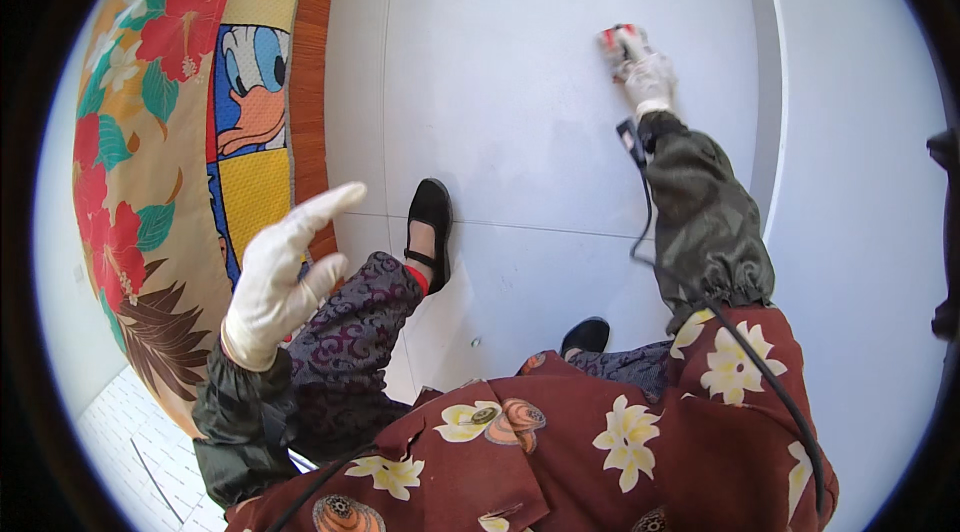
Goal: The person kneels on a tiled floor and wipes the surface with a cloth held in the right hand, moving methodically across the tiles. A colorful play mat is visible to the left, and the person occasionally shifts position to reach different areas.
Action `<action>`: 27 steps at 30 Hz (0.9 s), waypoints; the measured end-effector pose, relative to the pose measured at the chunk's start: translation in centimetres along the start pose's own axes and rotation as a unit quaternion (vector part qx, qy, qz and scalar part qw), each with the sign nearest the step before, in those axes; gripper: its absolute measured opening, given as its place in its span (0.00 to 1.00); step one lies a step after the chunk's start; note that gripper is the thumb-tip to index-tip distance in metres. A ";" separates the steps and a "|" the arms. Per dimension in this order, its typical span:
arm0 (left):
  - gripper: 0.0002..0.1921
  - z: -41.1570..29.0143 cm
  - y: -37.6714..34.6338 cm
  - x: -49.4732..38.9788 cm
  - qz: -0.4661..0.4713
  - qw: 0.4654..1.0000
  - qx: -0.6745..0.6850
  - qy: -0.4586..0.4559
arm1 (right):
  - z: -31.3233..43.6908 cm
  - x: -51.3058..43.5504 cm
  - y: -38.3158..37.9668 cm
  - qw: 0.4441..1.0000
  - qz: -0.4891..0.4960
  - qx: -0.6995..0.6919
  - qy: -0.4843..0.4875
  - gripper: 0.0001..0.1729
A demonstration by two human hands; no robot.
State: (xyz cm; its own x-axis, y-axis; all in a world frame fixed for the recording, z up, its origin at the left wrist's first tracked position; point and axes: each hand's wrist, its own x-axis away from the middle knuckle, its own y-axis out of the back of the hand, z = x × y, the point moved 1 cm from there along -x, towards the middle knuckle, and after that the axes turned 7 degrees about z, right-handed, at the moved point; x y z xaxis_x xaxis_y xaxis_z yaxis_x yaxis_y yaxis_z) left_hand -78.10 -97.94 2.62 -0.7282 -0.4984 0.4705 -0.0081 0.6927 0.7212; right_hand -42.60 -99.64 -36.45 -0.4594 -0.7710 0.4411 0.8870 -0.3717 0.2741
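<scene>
My right hand (646, 78), in a white glove, reaches far forward over the pale tiled floor (510, 104). Its fingers are closed on a small red, white and dark object (624, 41), blurred; whether it is a brush or a tool I cannot tell. A black cable with a small connector (631, 142) runs from the right wrist along the sleeve. My left hand (281, 277), also gloved in white, is raised beside the bed, thumb and fingers apart, with nothing in it.
At left stands a bed with a reddish wooden edge (309, 82), a floral cover (176, 29) and a cartoon-duck cloth (251, 93). A white wall or panel (847, 119) runs along the right. My black shoes (430, 224) stand on the floor. A tiny object (476, 342) lies between them.
</scene>
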 end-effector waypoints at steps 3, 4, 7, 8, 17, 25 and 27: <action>0.32 0.6 -0.4 1.3 -0.012 0.999 0.023 0.044 | 2.1 -3.3 -0.1 0.925 -0.100 0.365 -0.022 0.27; 0.32 0.8 -0.4 1.6 -0.021 0.999 0.026 0.040 | 2.4 -2.3 -1.3 0.971 -0.111 0.201 -0.064 0.29; 0.32 1.5 0.2 2.2 -0.041 0.998 0.038 0.029 | 2.3 6.6 -9.0 0.958 0.077 0.267 0.076 0.33; 0.32 1.6 0.4 2.4 -0.035 0.998 0.042 0.027 | 1.7 10.6 -11.5 0.911 0.154 0.346 0.165 0.32; 0.31 1.9 2.7 1.8 -0.039 0.996 0.068 -0.045 | -3.2 15.9 -14.6 0.883 0.199 0.190 0.380 0.26; 0.27 4.8 3.1 2.6 -0.029 0.995 0.094 -0.004 | 2.6 -9.2 2.8 0.983 -0.068 -0.110 0.130 0.17; 0.27 5.4 2.6 2.5 -0.018 0.993 0.116 0.003 | 3.1 -11.3 4.1 0.934 -0.122 -0.336 -0.007 0.17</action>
State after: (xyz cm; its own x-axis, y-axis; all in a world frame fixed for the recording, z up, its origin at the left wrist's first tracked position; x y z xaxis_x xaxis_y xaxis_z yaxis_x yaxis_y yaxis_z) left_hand -83.65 -94.59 2.97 -0.7209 -0.5279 0.4491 -0.1933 0.7754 0.6012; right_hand -33.93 -90.83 -37.72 -0.6485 -0.6161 0.4471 0.5833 -0.7796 -0.2281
